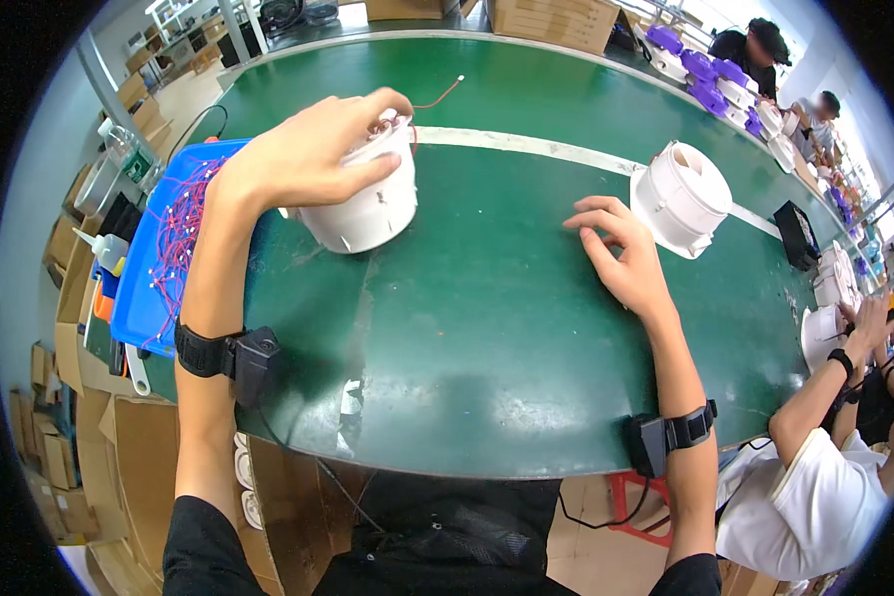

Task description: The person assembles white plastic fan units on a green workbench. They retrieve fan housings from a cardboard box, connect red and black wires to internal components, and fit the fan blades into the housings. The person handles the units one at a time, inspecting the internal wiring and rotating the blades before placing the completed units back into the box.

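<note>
One wired white plastic housing (372, 214), left of centre above the green table (487, 328), is clasped at its rim by the left hand (303, 154); the right hand (623, 260) (empty, loosely curled) is nearer the second white housing (680, 199), just to its right.

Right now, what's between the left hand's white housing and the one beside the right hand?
Green tabletop, a white stripe and the right hand, in the head view.
</note>
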Tool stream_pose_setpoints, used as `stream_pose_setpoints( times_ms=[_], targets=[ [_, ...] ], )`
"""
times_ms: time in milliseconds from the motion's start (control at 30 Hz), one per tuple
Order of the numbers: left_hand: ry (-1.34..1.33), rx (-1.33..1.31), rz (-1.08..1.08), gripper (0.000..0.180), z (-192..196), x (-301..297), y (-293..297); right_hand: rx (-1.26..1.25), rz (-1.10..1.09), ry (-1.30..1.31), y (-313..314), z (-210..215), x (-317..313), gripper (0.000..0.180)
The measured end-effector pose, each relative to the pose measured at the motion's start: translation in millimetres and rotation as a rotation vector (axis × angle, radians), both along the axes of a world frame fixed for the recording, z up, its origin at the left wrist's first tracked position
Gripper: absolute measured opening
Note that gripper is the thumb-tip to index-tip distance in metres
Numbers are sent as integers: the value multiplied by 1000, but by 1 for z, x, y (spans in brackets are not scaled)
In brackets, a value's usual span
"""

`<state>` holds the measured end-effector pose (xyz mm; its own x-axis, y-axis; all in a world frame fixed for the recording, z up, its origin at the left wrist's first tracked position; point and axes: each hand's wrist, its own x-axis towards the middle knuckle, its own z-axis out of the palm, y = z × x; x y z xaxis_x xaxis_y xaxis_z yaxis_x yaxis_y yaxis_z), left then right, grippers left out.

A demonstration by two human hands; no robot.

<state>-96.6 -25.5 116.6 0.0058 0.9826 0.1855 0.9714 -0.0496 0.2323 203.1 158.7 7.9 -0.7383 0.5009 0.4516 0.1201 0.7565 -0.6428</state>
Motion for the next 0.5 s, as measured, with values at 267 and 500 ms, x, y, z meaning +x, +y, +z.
stream_pose_setpoints(
  times_ms=[267, 500],
  targets=[
    [135, 105, 119, 21, 12, -14, -6, 24, 30, -18, -2, 1, -2, 17],
    [-226, 89, 74, 23, 16, -8, -5, -7, 46, -51, 0, -1, 0, 16]
  ],
)
